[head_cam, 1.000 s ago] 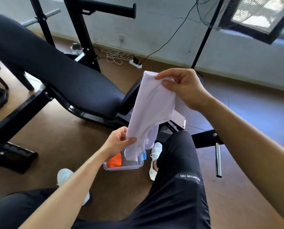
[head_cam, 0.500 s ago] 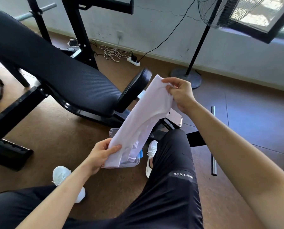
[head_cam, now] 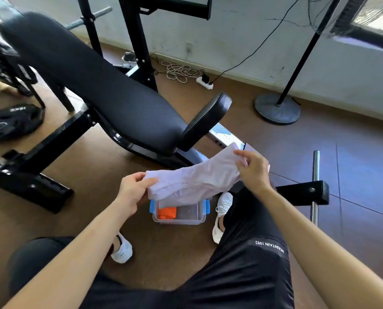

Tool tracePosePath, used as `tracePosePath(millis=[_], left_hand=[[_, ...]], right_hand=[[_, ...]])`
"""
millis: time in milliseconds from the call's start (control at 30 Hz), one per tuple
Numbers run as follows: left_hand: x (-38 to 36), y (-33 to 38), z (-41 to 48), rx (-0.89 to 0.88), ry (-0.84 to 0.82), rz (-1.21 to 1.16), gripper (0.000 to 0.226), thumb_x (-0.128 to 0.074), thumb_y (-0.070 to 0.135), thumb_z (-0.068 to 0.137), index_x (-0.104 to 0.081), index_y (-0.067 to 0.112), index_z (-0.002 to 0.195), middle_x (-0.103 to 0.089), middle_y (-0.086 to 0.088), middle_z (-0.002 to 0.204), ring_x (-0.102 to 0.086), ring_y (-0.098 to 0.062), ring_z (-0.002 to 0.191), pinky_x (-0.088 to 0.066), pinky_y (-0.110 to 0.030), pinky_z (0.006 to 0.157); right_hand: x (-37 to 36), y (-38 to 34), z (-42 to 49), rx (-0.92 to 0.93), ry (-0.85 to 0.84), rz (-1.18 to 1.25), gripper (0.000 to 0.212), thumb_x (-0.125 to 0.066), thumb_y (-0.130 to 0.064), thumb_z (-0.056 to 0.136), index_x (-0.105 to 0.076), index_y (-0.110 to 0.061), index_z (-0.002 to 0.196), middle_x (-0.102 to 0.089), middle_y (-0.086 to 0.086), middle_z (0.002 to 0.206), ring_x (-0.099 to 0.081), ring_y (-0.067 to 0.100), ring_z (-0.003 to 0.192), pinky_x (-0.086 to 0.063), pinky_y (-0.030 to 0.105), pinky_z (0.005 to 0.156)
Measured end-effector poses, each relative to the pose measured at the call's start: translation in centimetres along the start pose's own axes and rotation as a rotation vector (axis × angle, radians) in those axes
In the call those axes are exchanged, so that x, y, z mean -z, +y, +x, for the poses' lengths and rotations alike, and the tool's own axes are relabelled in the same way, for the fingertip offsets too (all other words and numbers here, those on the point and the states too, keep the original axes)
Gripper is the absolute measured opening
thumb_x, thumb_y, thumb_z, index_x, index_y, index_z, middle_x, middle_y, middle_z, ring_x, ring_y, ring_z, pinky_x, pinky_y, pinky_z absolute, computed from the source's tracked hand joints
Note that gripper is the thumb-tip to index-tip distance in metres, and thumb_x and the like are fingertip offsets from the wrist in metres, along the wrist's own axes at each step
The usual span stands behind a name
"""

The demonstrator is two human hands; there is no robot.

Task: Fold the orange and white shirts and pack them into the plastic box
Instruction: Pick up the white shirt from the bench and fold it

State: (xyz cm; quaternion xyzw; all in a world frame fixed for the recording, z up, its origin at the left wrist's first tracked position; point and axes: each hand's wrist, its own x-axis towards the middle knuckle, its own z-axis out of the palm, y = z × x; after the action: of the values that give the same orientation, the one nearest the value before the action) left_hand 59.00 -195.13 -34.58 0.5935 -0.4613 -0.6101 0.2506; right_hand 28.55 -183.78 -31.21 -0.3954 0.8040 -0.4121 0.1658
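The white shirt (head_cam: 192,181) is folded into a long strip and held almost level in the air just above the plastic box (head_cam: 179,220). My left hand (head_cam: 133,190) grips its left end and my right hand (head_cam: 252,170) grips its right end. The clear box with blue clips sits on the floor between my feet. A folded orange shirt (head_cam: 167,212) lies in the box's left half; the right half shows bare bottom. The white shirt hides the box's far edge.
A black padded weight bench (head_cam: 92,85) fills the left and centre, its frame reaching the floor. A weight plate (head_cam: 10,122) lies at far left. A fan stand base (head_cam: 277,109), a power strip (head_cam: 205,82) with cables and a steel bar (head_cam: 315,186) lie on the brown floor.
Both hands lowered the white shirt from a steep hanging slant to nearly level over the box. The orange shirt in the box shows again.
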Motion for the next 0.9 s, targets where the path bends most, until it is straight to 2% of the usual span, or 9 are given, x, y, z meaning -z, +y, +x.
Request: tracePosePath(millis=[100, 200, 333, 500, 567, 667, 800, 900], left_hand=[[-0.6, 0.3, -0.9, -0.138, 0.019, 0.115, 0.019, -0.073, 0.017, 0.089, -0.073, 0.015, 0.108, -0.074, -0.006, 0.104, -0.069, -0.021, 0.097, -0.055, -0.029, 0.07], [-1.6, 0.8, -2.0, -0.178, 0.019, 0.146, 0.027, -0.072, 0.02, 0.091, -0.07, 0.015, 0.118, -0.071, -0.002, 0.11, -0.065, -0.018, 0.103, -0.051, -0.024, 0.07], [-2.8, 1.1, -2.7, -0.21, 0.015, 0.186, 0.021, -0.071, 0.026, 0.092, -0.071, 0.017, 0.11, -0.07, -0.001, 0.102, -0.065, -0.018, 0.099, -0.056, -0.03, 0.074], [-4.0, 1.4, -3.6, -0.255, -0.019, 0.19, 0.005, -0.067, 0.027, 0.095, -0.07, 0.024, 0.096, -0.071, -0.001, 0.095, -0.068, -0.018, 0.095, -0.06, -0.04, 0.081], [-4.6, 1.4, -4.1, -0.243, -0.043, 0.107, 0.011, -0.063, 0.026, 0.097, -0.072, 0.021, 0.095, -0.073, -0.005, 0.095, -0.07, -0.022, 0.095, -0.061, -0.044, 0.083], [-4.9, 1.2, -4.7, -0.186, -0.066, -0.018, 0.019, -0.06, 0.029, 0.099, -0.074, 0.016, 0.098, -0.073, -0.009, 0.098, -0.071, -0.026, 0.098, -0.06, -0.043, 0.084], [-5.0, 1.0, -5.5, -0.178, -0.129, -0.033, 0.037, -0.074, 0.045, 0.083, -0.072, 0.018, 0.108, -0.074, -0.004, 0.103, -0.073, -0.022, 0.096, -0.063, -0.037, 0.081], [-4.4, 0.7, -5.5, -0.245, -0.138, -0.02, 0.022, -0.076, 0.031, 0.087, -0.073, 0.017, 0.104, -0.075, -0.007, 0.099, -0.073, -0.026, 0.095, -0.063, -0.044, 0.081]], right_hand=[[-1.5, -0.6, -2.1, 0.124, -0.05, 0.04, 0.036, -0.059, 0.003, 0.092, -0.07, -0.012, 0.123, -0.062, -0.007, 0.111, -0.056, 0.007, 0.101, -0.04, 0.003, 0.08], [-3.0, -1.2, -4.2, 0.249, -0.124, 0.072, 0.041, -0.061, 0.006, 0.09, -0.068, -0.011, 0.126, -0.063, -0.003, 0.122, -0.057, 0.005, 0.111, -0.045, 0.004, 0.091], [-5.4, -2.3, -6.7, 0.371, -0.169, 0.09, 0.044, -0.061, 0.009, 0.088, -0.067, -0.01, 0.128, -0.062, 0.001, 0.125, -0.057, 0.01, 0.115, -0.052, 0.02, 0.096], [-6.8, -3.8, -8.6, 0.437, -0.257, 0.161, 0.042, -0.064, 0.001, 0.09, -0.067, -0.015, 0.129, -0.063, -0.002, 0.127, -0.059, 0.008, 0.116, -0.048, 0.013, 0.095], [-7.1, -4.3, -9.4, 0.425, -0.303, 0.212, 0.038, -0.064, -0.007, 0.093, -0.066, -0.016, 0.129, -0.066, -0.003, 0.126, -0.061, 0.006, 0.114, -0.051, 0.017, 0.094], [-7.0, -4.9, -10.5, 0.256, -0.364, 0.296, 0.03, -0.059, -0.019, 0.098, -0.056, -0.021, 0.128, -0.067, -0.008, 0.123, -0.063, 0.003, 0.112, -0.051, 0.018, 0.091], [-6.8, -5.2, -11.3, 0.177, -0.427, 0.395, 0.027, -0.053, -0.014, 0.101, -0.047, -0.02, 0.126, -0.065, -0.006, 0.126, -0.061, 0.004, 0.116, -0.051, 0.02, 0.093], [-6.6, -5.1, -11.5, 0.139, -0.409, 0.5, 0.025, -0.054, -0.008, 0.098, -0.054, -0.02, 0.12, -0.068, -0.005, 0.118, -0.065, 0.01, 0.113, -0.054, 0.032, 0.093]])
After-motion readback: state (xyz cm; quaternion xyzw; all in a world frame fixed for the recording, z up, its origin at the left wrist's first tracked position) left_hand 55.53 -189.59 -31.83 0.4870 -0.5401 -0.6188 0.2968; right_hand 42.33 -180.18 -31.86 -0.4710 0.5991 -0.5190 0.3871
